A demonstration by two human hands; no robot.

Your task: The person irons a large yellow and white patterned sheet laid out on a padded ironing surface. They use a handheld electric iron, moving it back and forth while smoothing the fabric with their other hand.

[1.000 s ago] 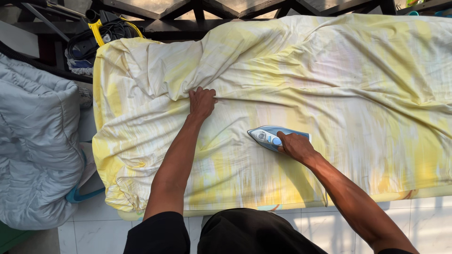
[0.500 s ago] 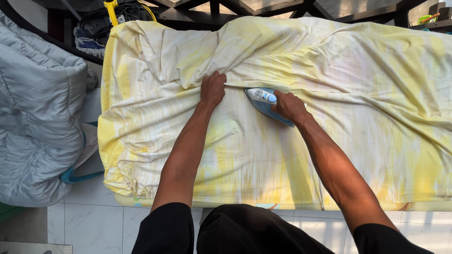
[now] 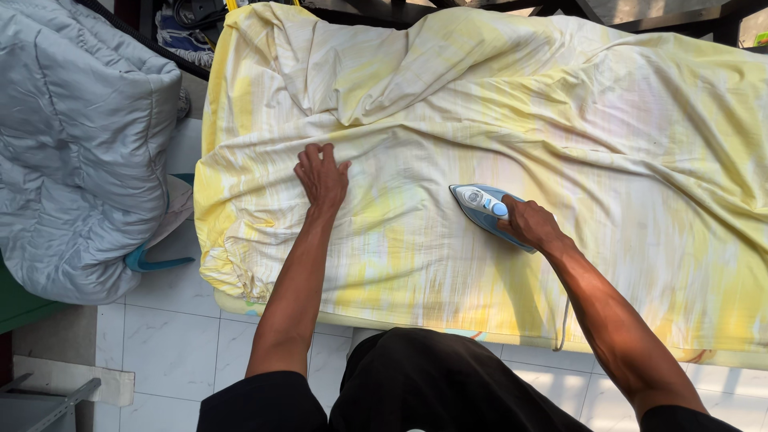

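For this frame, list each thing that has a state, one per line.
Yellow-and-white cotton sheet: spread over the board, creased at the far edge.
Blue-and-white steam iron: soleplate down on the sheet.
Left hand: flat, pressing the sheet.
Right hand: closed round the iron's handle.
Grey padded quilt: heaped at left.

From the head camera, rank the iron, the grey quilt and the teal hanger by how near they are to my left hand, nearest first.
Measured from the left hand, flat on the yellow sheet:
1. Iron: to its right, on the sheet, under the right hand.
2. Teal hanger: lower left, off the sheet's edge; only slightly farther than the iron.
3. Grey quilt: far left, beside the board.
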